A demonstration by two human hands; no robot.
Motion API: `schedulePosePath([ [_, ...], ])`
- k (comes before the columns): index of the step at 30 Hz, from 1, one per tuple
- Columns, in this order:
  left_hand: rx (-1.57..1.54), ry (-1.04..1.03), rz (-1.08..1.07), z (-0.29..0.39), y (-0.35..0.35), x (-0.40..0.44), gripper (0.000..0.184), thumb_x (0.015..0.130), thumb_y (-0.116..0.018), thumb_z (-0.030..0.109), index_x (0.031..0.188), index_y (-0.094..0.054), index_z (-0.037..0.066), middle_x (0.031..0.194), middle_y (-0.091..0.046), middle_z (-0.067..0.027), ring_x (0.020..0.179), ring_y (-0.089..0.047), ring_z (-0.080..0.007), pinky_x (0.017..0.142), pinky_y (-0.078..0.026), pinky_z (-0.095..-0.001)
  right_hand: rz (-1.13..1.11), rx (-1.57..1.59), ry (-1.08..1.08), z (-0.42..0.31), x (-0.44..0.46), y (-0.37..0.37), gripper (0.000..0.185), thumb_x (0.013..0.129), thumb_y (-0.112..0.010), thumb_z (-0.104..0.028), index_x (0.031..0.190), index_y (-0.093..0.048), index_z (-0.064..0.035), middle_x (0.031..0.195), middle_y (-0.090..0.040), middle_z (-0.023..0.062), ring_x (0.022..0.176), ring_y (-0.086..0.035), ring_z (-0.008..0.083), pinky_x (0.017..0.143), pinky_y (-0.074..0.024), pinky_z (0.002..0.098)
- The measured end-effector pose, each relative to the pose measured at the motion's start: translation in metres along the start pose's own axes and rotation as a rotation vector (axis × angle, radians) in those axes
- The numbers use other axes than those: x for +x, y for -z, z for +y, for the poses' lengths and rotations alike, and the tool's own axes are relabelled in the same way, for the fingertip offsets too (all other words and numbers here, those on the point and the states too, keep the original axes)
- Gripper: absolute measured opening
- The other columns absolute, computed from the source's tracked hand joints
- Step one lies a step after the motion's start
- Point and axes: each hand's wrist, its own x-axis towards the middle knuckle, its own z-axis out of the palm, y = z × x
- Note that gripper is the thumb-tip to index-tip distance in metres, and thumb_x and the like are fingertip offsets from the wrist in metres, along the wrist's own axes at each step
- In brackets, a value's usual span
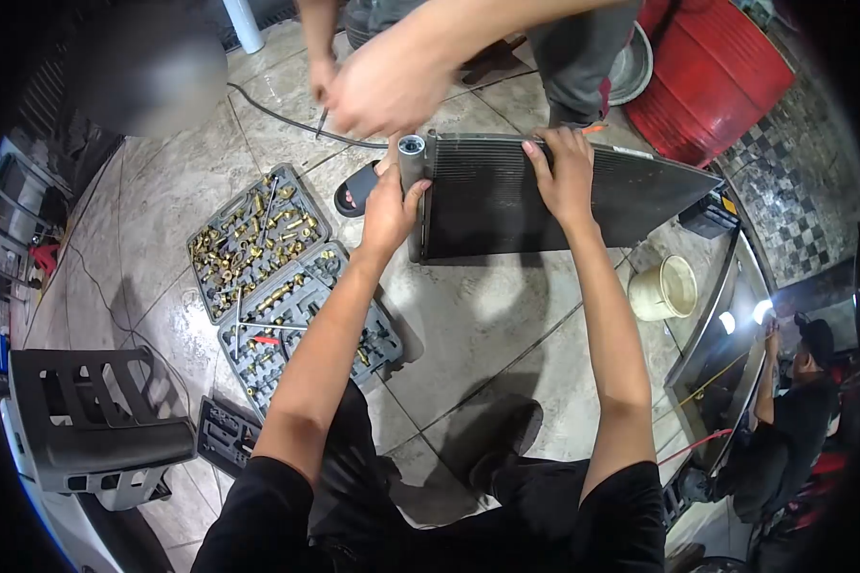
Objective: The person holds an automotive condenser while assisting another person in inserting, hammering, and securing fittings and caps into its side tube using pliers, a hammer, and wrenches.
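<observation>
A pale tiled floor (468, 344), its dark joint lines crossing at angles, is carrying all of this. An open grey case (312, 198) is lying flat on it, both halves spread out. Just beside the case's lower end, a small black tray (227, 437) is lying on the tiles. A black cable (287, 121) is trailing across the far part. On the right, a cream bucket (646, 295) is standing upright, and farther off a red drum (717, 81) is standing near a round metal basin (644, 59).
</observation>
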Motion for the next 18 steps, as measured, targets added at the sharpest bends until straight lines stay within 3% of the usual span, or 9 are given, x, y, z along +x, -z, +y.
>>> schedulePosePath([
  [6, 0.049, -0.006, -0.059, 0.005, 0.001, -0.004, 0.045, 0.096, -0.061, 0.032, 0.121, -0.048, -0.004, 0.111, -0.062, -0.0288, 0.107, -0.055, -0.0499, 0.090, -0.045, -0.0536, -0.006, -0.011, 0.001, -0.001, -0.007, 0.003, 0.032, 0.095, -0.061, -0.035, 0.106, -0.066, -0.0051, 0.098, -0.061, 0.0124, 0.098, -0.055, 0.0328, 0.092, -0.0377, 0.0424],
  [8, -0.020, -0.021, 0.000, 0.009, 0.003, -0.005, 0.047, 0.096, -0.060, 0.033, 0.121, -0.047, -0.005, 0.108, -0.062, -0.0303, 0.106, -0.056, -0.0499, 0.090, -0.046, -0.0534, -0.033, 0.014, -0.013, -0.002, -0.007, 0.006, 0.032, 0.095, -0.061, -0.035, 0.105, -0.066, -0.0051, 0.097, -0.060, 0.0121, 0.098, -0.055, 0.0322, 0.092, -0.0367, 0.0414],
  [12, -0.037, 0.014, -0.109, 0.011, 0.010, -0.010, 0.047, 0.096, -0.061, 0.029, 0.116, -0.046, -0.010, 0.105, -0.061, -0.0356, 0.104, -0.056, -0.0515, 0.088, -0.046, -0.0530, 0.016, 0.079, 0.036, 0.003, -0.012, 0.007, 0.029, 0.093, -0.064, -0.034, 0.101, -0.068, -0.0063, 0.095, -0.061, 0.0124, 0.098, -0.056, 0.0320, 0.091, -0.0362, 0.0436],
  [18, 0.018, 0.063, -0.149, 0.031, 0.019, -0.039, 0.048, 0.098, -0.059, 0.033, 0.113, -0.045, -0.011, 0.097, -0.062, -0.0346, 0.094, -0.060, -0.0532, 0.080, -0.049, -0.0541, -0.090, 0.181, -0.006, 0.004, -0.011, 0.020, 0.028, 0.091, -0.067, -0.032, 0.100, -0.069, -0.0051, 0.090, -0.062, 0.0091, 0.090, -0.055, 0.0289, 0.090, -0.0364, 0.0390],
])
